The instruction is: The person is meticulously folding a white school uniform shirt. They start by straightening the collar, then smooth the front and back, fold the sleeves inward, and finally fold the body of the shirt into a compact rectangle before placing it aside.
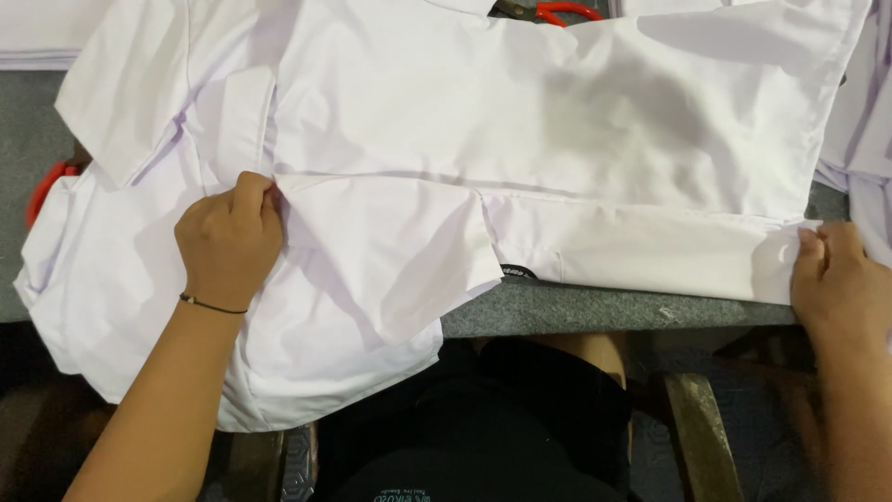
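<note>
A white shirt (557, 121) lies spread across a grey table (595, 307), with its near edge folded over along the table front. My left hand (228, 242) pinches the fold near the shirt's left side, close to a short sleeve (390, 260) that hangs over the edge. A thin dark band circles that wrist. My right hand (836, 279) grips the right end of the same folded edge, fingers closed on the cloth.
More white garments (864, 139) are stacked at the right and at the far left. Red-handled scissors (557, 11) lie at the top behind the shirt; another red object (46, 186) peeks out at the left. A wooden stool leg (697, 437) stands below the table.
</note>
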